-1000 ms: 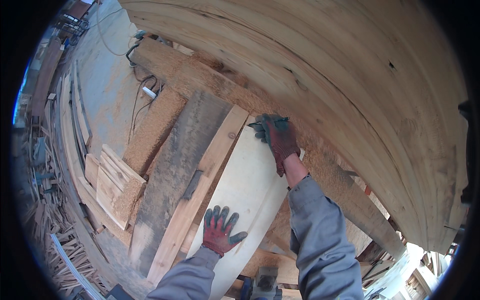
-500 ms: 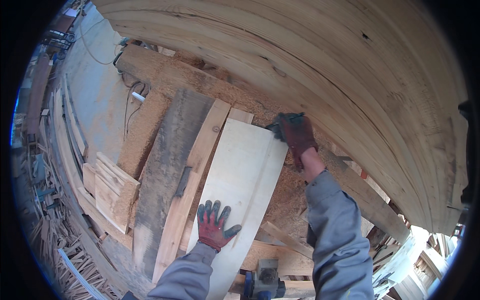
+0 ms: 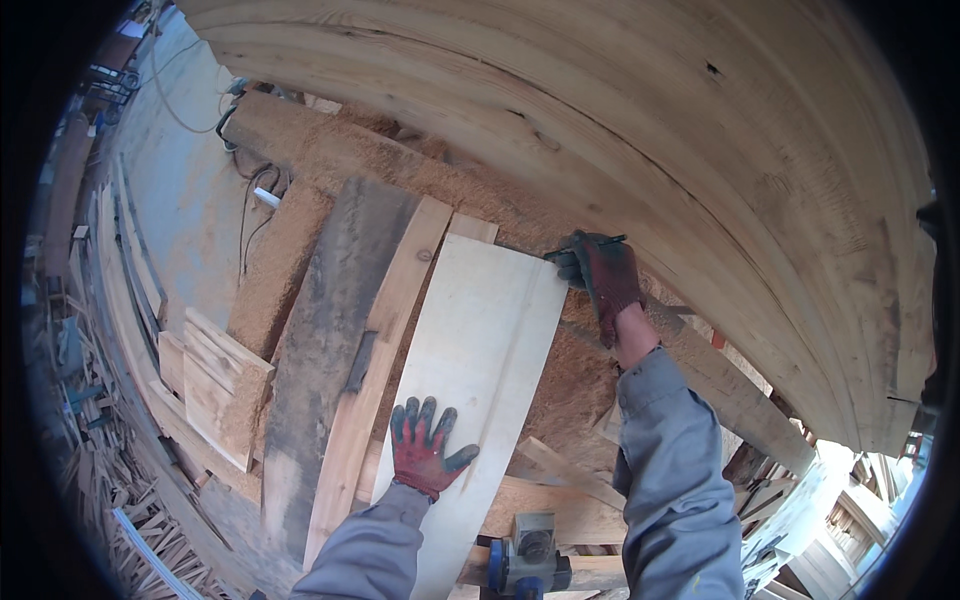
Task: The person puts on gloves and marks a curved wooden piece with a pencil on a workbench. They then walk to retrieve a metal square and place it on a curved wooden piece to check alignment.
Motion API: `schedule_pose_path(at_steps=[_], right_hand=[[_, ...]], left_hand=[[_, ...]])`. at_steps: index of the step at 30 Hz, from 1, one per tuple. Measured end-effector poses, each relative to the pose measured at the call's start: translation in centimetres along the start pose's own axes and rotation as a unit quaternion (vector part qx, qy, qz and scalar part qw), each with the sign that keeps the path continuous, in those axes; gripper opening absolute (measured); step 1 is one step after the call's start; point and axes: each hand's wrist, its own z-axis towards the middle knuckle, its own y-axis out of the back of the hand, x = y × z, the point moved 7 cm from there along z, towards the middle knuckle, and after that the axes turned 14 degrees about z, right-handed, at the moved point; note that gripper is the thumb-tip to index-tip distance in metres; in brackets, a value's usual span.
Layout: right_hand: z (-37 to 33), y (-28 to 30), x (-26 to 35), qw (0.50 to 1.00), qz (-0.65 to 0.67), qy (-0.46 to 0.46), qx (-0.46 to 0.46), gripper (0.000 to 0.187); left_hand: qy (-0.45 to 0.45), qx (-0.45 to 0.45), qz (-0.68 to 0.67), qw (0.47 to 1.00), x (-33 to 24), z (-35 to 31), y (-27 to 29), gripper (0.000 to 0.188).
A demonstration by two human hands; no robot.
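A pale planed board (image 3: 480, 340) lies lengthwise in front of me on sawdust-covered timbers. My left hand (image 3: 425, 447), in a red and dark work glove, rests flat with fingers spread on the board's near part. My right hand (image 3: 600, 275), gloved the same way, grips the board's far right corner. A narrower brown plank (image 3: 385, 340) lies along the pale board's left side, touching it.
A huge curved wall of wooden planks (image 3: 650, 130) rises ahead and to the right. A dark weathered plank (image 3: 325, 340) and short stacked boards (image 3: 215, 385) lie left. A blue and grey power tool (image 3: 528, 560) sits near my body. Cables (image 3: 250, 190) trail over the floor; scrap wood piles up at left.
The pale board has slid forward and now lies fully in view. My right hand moved with its far corner; my left hand stays pressed on the near part.
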Motion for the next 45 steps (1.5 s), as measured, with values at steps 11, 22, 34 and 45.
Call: schedule_pose_path(at_steps=[11, 22, 34, 45], right_hand=[[-8.0, 4.7, 5.6, 0.914, -0.351, 0.165, -0.120, 0.034], [-43.4, 0.0, -22.6, 0.933, -0.274, 0.236, -0.003, 0.049], [-63.5, -7.8, -45.9, 0.874, -0.439, 0.189, 0.095, 0.058], [-65.7, -8.2, -46.5, 0.872, -0.402, 0.279, -0.026, 0.056]], left_hand=[[-0.014, -0.065, -0.001, 0.998, -0.1, 0.6, 0.9, 0.075], [-0.007, -0.059, 0.041, 0.997, -0.2, -0.7, -1.1, 0.078], [-0.021, -0.165, 0.019, 0.986, -0.9, -2.3, -0.7, 0.073], [-0.025, -0.128, -0.024, 0.991, 12.5, -37.0, -0.5, 0.092]])
